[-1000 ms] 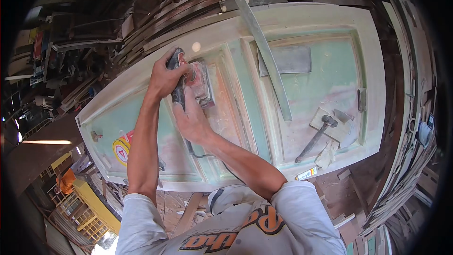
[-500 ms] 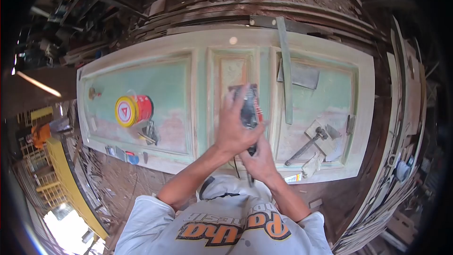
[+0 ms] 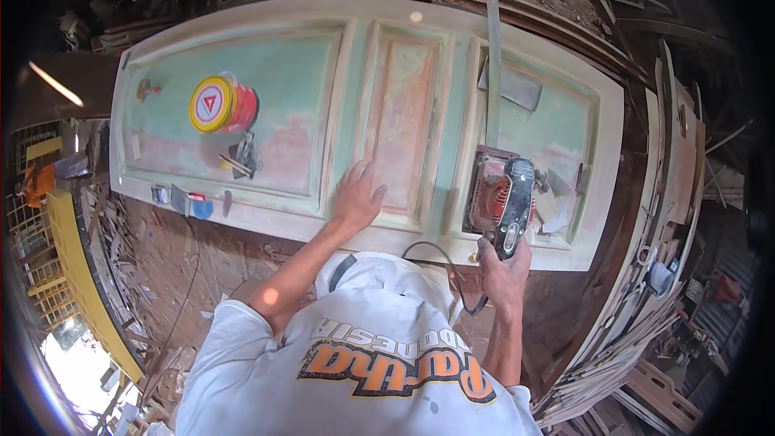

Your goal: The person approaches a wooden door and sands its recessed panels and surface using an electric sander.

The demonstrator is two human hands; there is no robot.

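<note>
A red and black power sander [image 3: 502,200] is at the lower part of the right-hand panel, with my right hand [image 3: 504,268] wrapped round its handle end. My left hand [image 3: 358,196] lies with fingers spread on the frame at the lower left of the narrow middle panel [image 3: 401,121] and holds nothing. Both rest over a panelled door [image 3: 458,145] painted pale green and white. The sander's cord loops down near my right wrist. Beside the sander a pale block [image 3: 554,211] is partly hidden behind it.
A yellow and red can [image 3: 212,104] stands on the left panel, above a dark tool with a stick [image 3: 242,157]. A long flat strip [image 3: 494,73] and a grey sheet [image 3: 517,85] lie on the right panel. Wood boards [image 3: 638,274] flank the door's right side.
The sander has moved from the middle panel to the right panel, now in my right hand alone. My left hand has let go of it and lies on the door.
</note>
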